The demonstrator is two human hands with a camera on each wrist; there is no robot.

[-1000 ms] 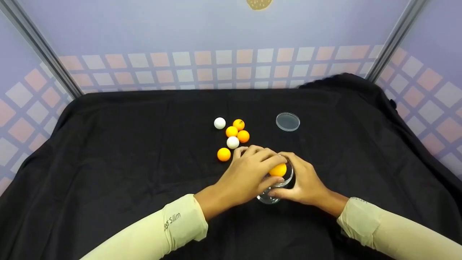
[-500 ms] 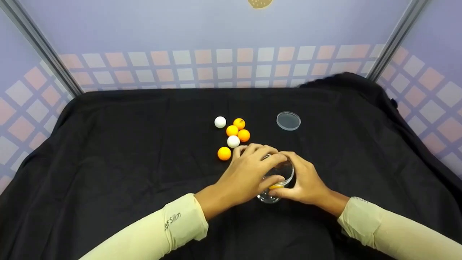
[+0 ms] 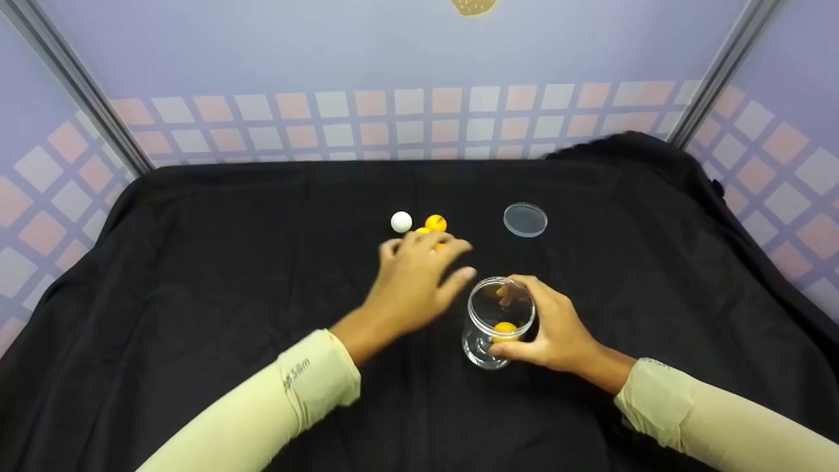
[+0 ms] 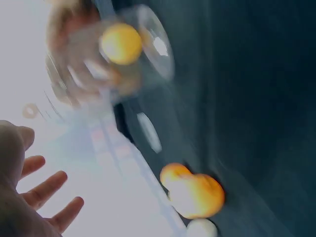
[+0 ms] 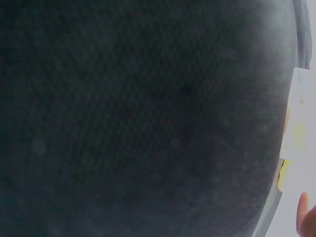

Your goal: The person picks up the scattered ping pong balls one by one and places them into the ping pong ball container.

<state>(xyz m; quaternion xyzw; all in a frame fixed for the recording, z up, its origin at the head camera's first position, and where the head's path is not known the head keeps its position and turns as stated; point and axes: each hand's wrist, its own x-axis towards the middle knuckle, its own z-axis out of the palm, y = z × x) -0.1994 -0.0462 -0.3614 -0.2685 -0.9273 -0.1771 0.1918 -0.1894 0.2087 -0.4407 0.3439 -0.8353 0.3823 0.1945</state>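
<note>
My right hand [image 3: 557, 328] grips a clear jar [image 3: 477, 334] from its right side, thumb in front and fingers behind. The jar is uncapped, and an orange table tennis ball [image 3: 505, 330] is inside it. To the left, my left hand [image 3: 411, 285] reaches over the loose balls with its fingers spread and nothing held. Beyond its fingers lie a white ball [image 3: 401, 221] and an orange ball [image 3: 436, 223]; others are partly or fully hidden behind the hand. In the left wrist view the left fingers [image 4: 47, 190] are apart, with orange balls [image 4: 195, 195] beyond.
A round clear lid [image 3: 525, 220] lies on the black cloth [image 3: 262, 262], behind the jar and right of the balls. Tiled-pattern panels [image 3: 406, 59] enclose the back and both sides.
The orange ball left my left fingers and dropped into the jar. My left hand then moved left and away to the loose balls. The right hand and jar stayed put.
</note>
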